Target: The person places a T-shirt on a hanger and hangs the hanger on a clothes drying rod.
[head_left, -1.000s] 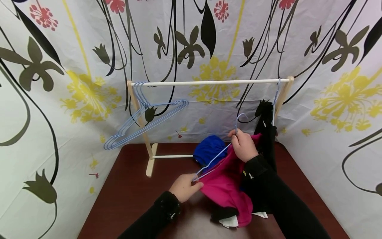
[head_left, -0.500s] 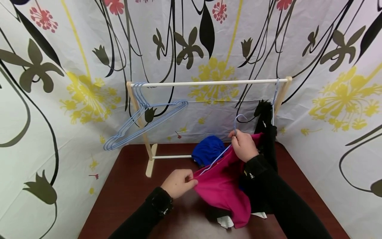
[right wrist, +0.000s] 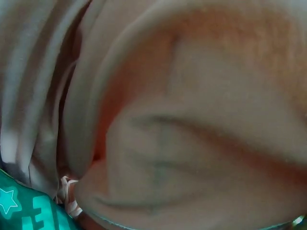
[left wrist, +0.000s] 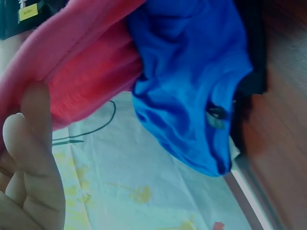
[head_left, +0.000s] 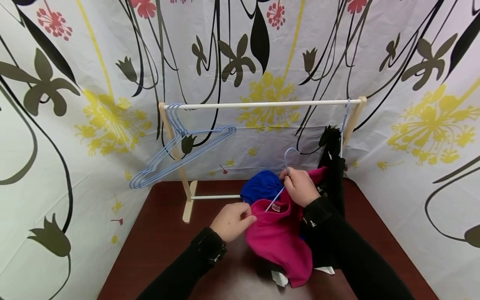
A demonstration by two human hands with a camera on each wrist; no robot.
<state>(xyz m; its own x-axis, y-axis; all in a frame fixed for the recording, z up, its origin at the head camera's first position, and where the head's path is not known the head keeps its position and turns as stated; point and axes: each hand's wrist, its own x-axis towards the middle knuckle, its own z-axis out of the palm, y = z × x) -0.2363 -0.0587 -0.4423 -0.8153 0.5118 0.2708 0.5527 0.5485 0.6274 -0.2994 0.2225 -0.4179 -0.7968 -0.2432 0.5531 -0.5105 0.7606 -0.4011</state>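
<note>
At lower centre, left hand (head_left: 232, 221) pinching the magenta shirt's (head_left: 279, 237) collar edge to hold it open over the brown table (head_left: 161, 246), right hand (head_left: 300, 187) beside it, fingers curled round the blue wire hanger's (head_left: 286, 160) neck, feeding it inside.

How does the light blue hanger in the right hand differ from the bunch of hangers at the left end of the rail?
The held hanger is off the rail, gripped at its neck by the right hand; the spare hangers hook over the rail. The held hanger is partly inside the pink garment, whose edge the left hand pinches; the spare hangers are bare. It is single; they are several. Both are thin light blue wire.
</note>
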